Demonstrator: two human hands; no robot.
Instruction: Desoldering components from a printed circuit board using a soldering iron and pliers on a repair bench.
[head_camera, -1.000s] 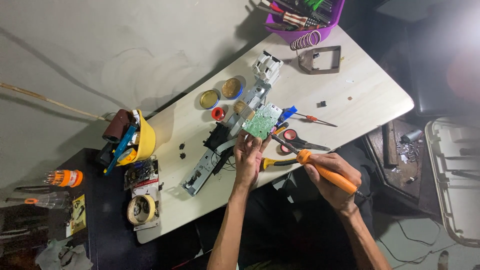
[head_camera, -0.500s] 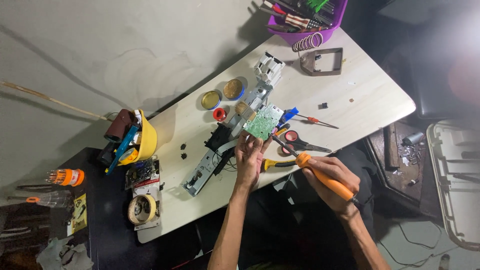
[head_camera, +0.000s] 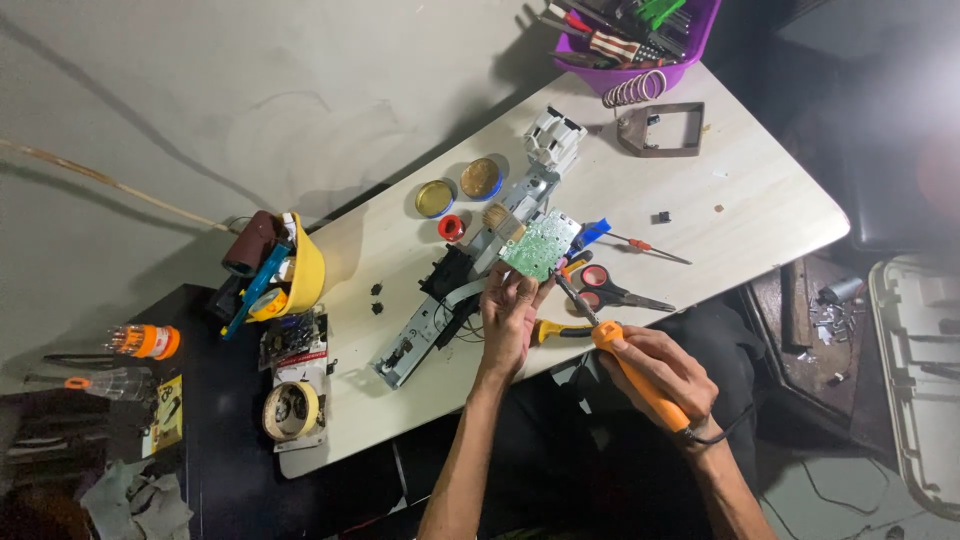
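Pinching green circuit board (head_camera: 540, 245) in left hand (head_camera: 510, 315) above counter (head_camera: 740, 200); right hand (head_camera: 665, 375) wrapped around orange soldering iron (head_camera: 630, 370), tip apparently near board edge.

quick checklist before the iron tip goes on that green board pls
1. Left hand steadying the green circuit board: ok, fingers grip its near edge.
2. Right hand holding the orange soldering iron by its handle: ok.
3. Iron tip aimed at the board: ok, it points toward the near edge, contact cannot tell.
4. Tip hot or tinned: cannot tell.
5. Space around the tip: not ok, red-handled scissors lie right beside it.
6. Iron cord free: cannot tell, it runs off below the wrist.
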